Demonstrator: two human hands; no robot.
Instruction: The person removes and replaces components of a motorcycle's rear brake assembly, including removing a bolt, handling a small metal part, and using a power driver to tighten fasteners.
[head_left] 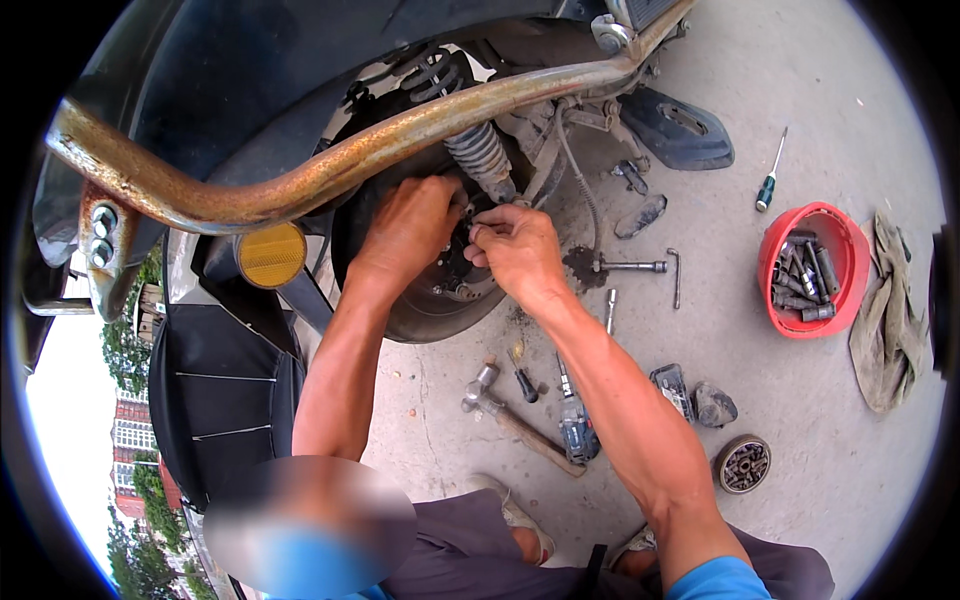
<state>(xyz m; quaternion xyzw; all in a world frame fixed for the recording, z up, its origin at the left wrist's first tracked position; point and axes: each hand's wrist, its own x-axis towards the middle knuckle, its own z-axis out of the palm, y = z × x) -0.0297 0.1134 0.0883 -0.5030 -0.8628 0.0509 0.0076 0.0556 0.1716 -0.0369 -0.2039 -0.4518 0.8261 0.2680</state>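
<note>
Right of the wheel [405, 318], the grey concrete floor [820, 120] opens out, the widest stretch here. The rusty bar [440, 117] slants across the view above the wheel, its long edge hemming in the space on that side; elbow room is down the near side, where both forearms come in.

And the wheel itself: dark, round, its lower rim showing below the hands, its hub the place of work! Just above the hub, the coil spring [478, 155] crowds in. Here's the left hand [410, 225], fingers curled inward at the hub's left, what they grip hidden. Opposite, the right hand [517, 247], thumb and fingertips drawn close together; whether they pinch a part, I cannot tell.

Far right of the wheel lies the crumpled cloth [888, 325], with the red tub [857, 250] of sockets just on its wheel side. Below the wheel, the hammer [530, 433]; beside that, the drill [577, 428]. Further off, lower right of the wheel, a round tin [722, 465] of small parts. Smallest, well right of the wheel, the slim hex key [677, 280].
</note>
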